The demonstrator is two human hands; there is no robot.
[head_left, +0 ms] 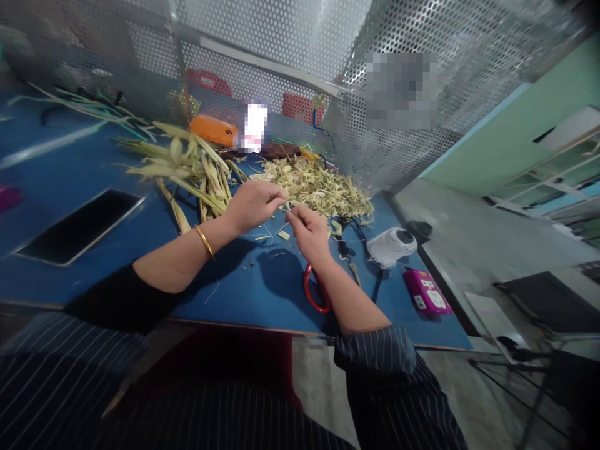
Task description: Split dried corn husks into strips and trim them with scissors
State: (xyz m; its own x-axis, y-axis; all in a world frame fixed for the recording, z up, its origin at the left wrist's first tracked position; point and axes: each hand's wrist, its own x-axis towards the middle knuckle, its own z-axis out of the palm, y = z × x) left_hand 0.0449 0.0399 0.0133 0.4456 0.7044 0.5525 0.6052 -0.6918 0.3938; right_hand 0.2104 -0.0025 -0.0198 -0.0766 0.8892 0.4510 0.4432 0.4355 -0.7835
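Strip: thin, pinched by left hand and right hand.
Husk shreds: ragged heap (crinkly stuff).
Tabletop: straight-edged, room nearside.

worktop: open bay at near edge, between left forearm and right forearm, a few loose scraps at its far end; side lane, between dark phone and left forearm, passable; beyond left hand and right hand, shredded husk heap and husk bundle, blocking; perforated screen behind; right flank, thread cone and purple packet, narrow gap between; red ring handle, partly covered by right forearm
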